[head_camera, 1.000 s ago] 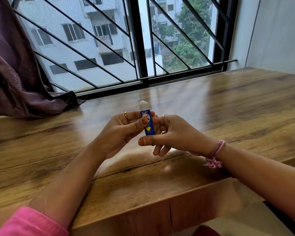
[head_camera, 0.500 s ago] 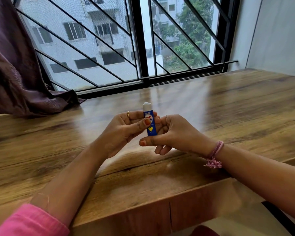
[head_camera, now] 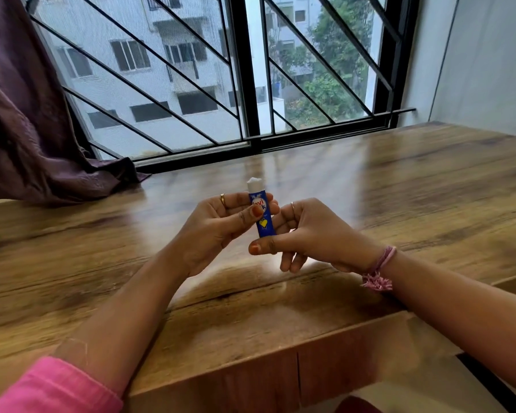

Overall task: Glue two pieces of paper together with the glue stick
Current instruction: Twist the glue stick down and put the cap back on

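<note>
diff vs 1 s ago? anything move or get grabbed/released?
Almost nothing changed. The glue stick stays upright, white glue tip exposed, pinched in the left hand, with the right hand still at its base, thumb underneath. Nothing taken or let go. The wooden table still shows no paper.

The white glue tip of the glue stick (head_camera: 260, 210) now looks shorter and flatter above the left hand (head_camera: 218, 228) than before. The right hand (head_camera: 307, 234) has shifted slightly at its base

Uncapped glue stick (head_camera: 261, 214) upright between both hands above wooden table (head_camera: 399, 186).
</note>
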Demonstrator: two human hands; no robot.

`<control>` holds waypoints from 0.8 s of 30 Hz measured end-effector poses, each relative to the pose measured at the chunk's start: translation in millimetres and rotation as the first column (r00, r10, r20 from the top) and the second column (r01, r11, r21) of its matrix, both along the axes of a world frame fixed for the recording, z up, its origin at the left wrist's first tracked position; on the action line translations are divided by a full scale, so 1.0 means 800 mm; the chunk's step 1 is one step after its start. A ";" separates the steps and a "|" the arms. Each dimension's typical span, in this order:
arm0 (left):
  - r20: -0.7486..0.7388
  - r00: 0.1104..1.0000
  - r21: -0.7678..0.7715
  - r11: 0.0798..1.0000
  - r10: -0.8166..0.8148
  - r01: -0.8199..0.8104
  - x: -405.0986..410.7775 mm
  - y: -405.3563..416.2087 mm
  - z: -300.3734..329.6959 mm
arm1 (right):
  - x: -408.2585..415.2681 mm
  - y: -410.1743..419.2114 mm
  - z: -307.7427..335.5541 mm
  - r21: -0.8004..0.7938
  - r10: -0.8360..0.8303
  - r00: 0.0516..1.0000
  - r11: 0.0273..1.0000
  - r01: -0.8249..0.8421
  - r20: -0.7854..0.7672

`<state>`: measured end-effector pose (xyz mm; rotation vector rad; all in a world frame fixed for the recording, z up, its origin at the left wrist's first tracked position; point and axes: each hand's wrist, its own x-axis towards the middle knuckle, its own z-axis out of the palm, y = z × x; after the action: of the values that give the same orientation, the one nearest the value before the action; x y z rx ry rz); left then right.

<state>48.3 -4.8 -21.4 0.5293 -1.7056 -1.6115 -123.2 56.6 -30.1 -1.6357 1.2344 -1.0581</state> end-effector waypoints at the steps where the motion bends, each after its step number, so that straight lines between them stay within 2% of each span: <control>1: -0.008 1.000 0.007 1.000 -0.005 0.005 0.000 0.001 0.000 | 0.001 0.000 0.000 -0.011 -0.015 1.000 1.000 0.014 -0.010; 4: -0.022 0.999 0.024 0.999 -0.025 0.025 -0.001 0.002 0.001 | 0.000 0.000 0.002 0.045 0.036 0.999 0.998 -0.036 0.005; 7: -0.016 0.999 0.010 1.000 -0.029 0.029 0.000 0.002 0.000 | -0.005 0.003 0.006 0.179 0.164 0.979 0.967 -0.184 0.124; 9: -0.009 1.000 -0.007 1.000 -0.028 0.028 0.000 0.002 0.001 | -0.009 0.004 0.007 0.212 0.201 0.965 0.949 -0.235 0.171; 17: -0.020 1.000 0.019 1.000 -0.001 0.002 -0.002 0.002 0.000 | -0.002 0.003 0.001 0.075 0.039 0.998 0.996 -0.042 0.039; 20: -0.021 1.000 0.026 1.000 -0.012 0.013 -0.003 0.004 -0.001 | -0.002 0.003 0.003 0.117 0.094 0.994 0.988 -0.099 0.051; 24: -0.021 1.000 0.004 1.000 -0.013 0.013 0.001 0.003 0.000 | -0.008 0.005 0.006 0.202 0.183 0.966 0.955 -0.219 0.182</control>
<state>49.1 -2.7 -21.6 0.5025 -1.6939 -1.6246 -129.3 60.4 -25.4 -1.4409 1.0157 -0.8739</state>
